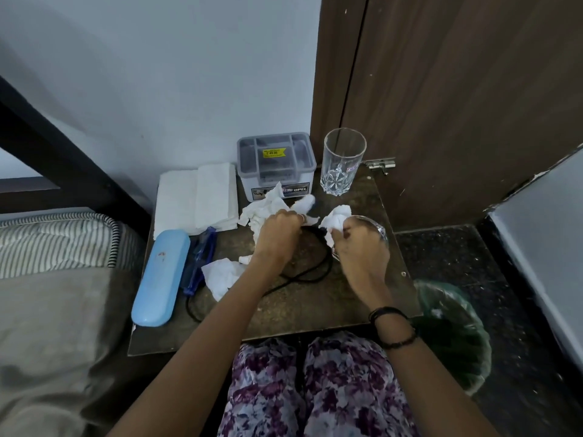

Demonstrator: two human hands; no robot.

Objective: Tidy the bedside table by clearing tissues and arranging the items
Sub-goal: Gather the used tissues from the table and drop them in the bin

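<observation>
Early stage: right hand (356, 244) pinches a crumpled tissue (337, 216) mid-frame, left hand (277, 231) closes on another wad (265, 206). One more tissue (220, 274) lies lower left w/ cable, case unarranged; bin (454, 335) lower right.

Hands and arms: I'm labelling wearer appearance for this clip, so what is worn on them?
Both forearms are bare, with no sleeves showing. The left hand has a thin ring on one finger. The right hand has no ring that shows; its wrist carries dark thin bands, one looking beaded.
</observation>
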